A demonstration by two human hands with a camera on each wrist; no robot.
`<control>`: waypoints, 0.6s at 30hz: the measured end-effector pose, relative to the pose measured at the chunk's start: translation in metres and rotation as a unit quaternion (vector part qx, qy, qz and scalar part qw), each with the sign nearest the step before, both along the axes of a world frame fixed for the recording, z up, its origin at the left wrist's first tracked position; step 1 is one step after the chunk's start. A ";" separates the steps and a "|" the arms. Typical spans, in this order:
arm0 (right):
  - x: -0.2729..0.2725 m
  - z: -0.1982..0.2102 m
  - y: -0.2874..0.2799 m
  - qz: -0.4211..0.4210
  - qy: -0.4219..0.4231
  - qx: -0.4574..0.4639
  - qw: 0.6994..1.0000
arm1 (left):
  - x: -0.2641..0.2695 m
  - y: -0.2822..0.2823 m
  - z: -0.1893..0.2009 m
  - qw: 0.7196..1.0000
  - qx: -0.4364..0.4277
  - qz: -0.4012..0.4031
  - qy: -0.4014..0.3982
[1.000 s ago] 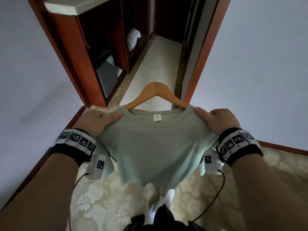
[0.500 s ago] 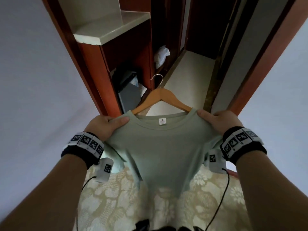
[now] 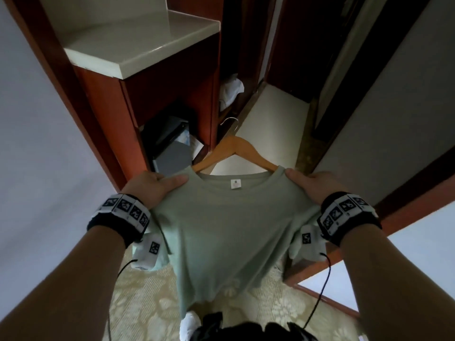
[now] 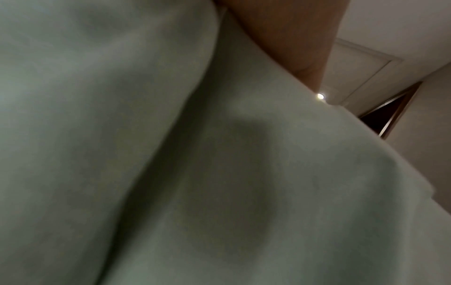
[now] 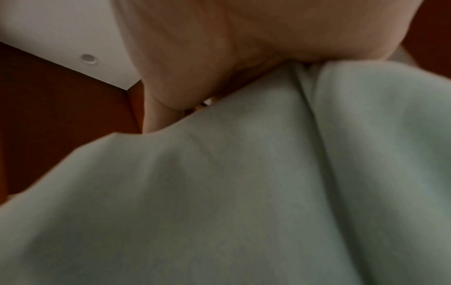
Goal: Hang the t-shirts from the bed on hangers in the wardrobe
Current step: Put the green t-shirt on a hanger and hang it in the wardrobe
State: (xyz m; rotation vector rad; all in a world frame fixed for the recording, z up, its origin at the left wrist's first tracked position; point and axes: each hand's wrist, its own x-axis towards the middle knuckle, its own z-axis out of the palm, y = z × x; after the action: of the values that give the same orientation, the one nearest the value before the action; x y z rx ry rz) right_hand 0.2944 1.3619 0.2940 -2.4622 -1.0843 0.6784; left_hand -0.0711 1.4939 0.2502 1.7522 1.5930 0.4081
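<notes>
A pale green t-shirt (image 3: pixel 221 232) hangs on a wooden hanger (image 3: pixel 234 150) whose metal hook (image 3: pixel 230 120) points away from me. My left hand (image 3: pixel 157 187) grips the shirt's left shoulder, thumb on top. On the other shoulder my right hand (image 3: pixel 312 187) grips the same way. The hanger's arms run inside the collar, under both hands. Green cloth (image 4: pixel 195 173) fills the left wrist view, and the t-shirt (image 5: pixel 244 192) fills most of the right wrist view below the palm (image 5: pixel 219 48).
The red-brown wardrobe (image 3: pixel 105 119) stands ahead on the left, with a cream shelf top (image 3: pixel 138 45), a dark safe (image 3: pixel 170 148) low down and white cloth (image 3: pixel 230 91) further in. A narrow hallway floor (image 3: pixel 270 134) runs ahead. White walls close in both sides; patterned carpet (image 3: pixel 147 303) lies below.
I have walked closer to the wardrobe, which has grown in view and shifted toward the centre. Both hands keep the same grip on the shirt's shoulders.
</notes>
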 end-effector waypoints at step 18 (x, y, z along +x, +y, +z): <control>0.169 -0.043 0.242 -0.105 0.088 -0.023 0.990 | 0.183 0.294 -0.016 0.994 0.002 -0.096 0.055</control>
State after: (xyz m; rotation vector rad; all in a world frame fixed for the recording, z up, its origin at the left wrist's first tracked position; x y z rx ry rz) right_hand 0.4631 1.6037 0.2514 -2.4556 -0.7410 0.8421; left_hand 0.1118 1.7881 0.2339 1.9389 1.4819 0.2249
